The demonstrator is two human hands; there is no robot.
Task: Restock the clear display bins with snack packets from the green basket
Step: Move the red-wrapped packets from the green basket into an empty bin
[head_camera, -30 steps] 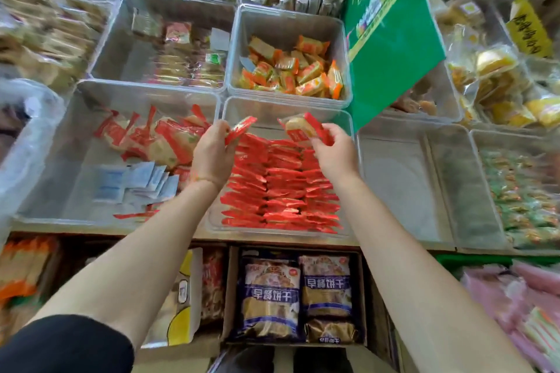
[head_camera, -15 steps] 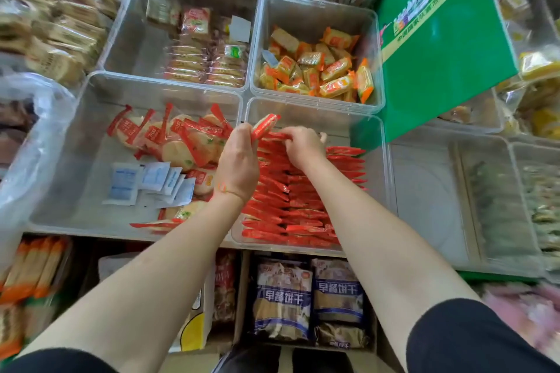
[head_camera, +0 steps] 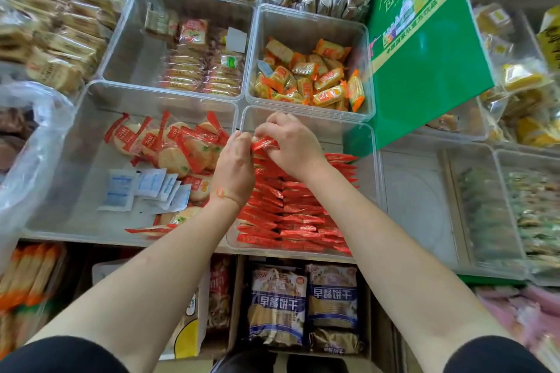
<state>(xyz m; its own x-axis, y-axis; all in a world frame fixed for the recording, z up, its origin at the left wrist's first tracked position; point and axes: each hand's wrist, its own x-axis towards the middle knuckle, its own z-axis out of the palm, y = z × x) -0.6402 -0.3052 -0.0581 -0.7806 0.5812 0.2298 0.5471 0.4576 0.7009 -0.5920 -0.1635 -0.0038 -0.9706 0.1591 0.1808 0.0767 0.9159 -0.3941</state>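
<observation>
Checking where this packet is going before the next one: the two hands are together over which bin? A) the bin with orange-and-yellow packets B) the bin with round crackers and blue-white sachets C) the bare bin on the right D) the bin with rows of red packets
D: both the left hand and right hand hold a red packet above the bin of red packets.

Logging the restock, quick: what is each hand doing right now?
Left hand: fingers curled on the red packet.
Right hand: pinches the same red packet.
</observation>
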